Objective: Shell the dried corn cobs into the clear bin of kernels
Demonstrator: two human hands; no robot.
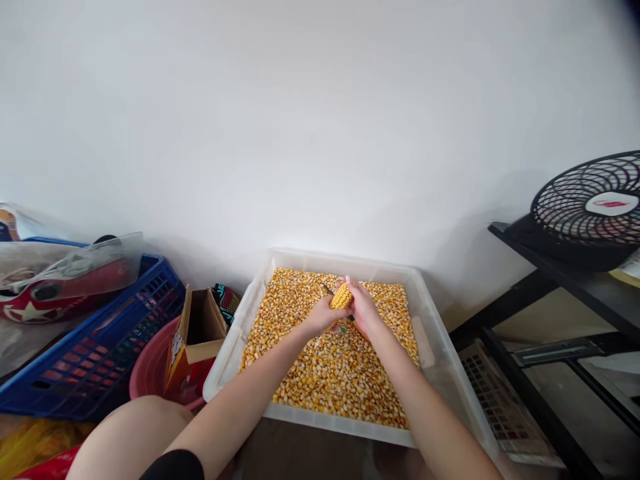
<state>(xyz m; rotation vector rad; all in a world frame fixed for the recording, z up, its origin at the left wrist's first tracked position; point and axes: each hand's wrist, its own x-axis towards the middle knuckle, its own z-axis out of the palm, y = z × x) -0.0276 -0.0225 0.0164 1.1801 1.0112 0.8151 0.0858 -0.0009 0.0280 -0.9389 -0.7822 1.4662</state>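
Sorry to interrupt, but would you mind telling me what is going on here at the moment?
A person holds a corn cob in both hands over a white plastic tub filled with loose corn kernels. The left hand and right hand both grip the cob; a thin dark tool shows beside it, though which hand holds it is unclear. A cardboard box and a blue crate sit to the left, a black fan to the right.

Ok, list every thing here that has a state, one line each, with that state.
corn cob: held over the tub, kernels still on it
left hand: closed on the cob
right hand: closed on the cob
white tub: open, bottom covered with loose kernels
cardboard box: open, tilted in the red basin
fan: lying face up on the black shelf
blue crate: holds plastic-wrapped items
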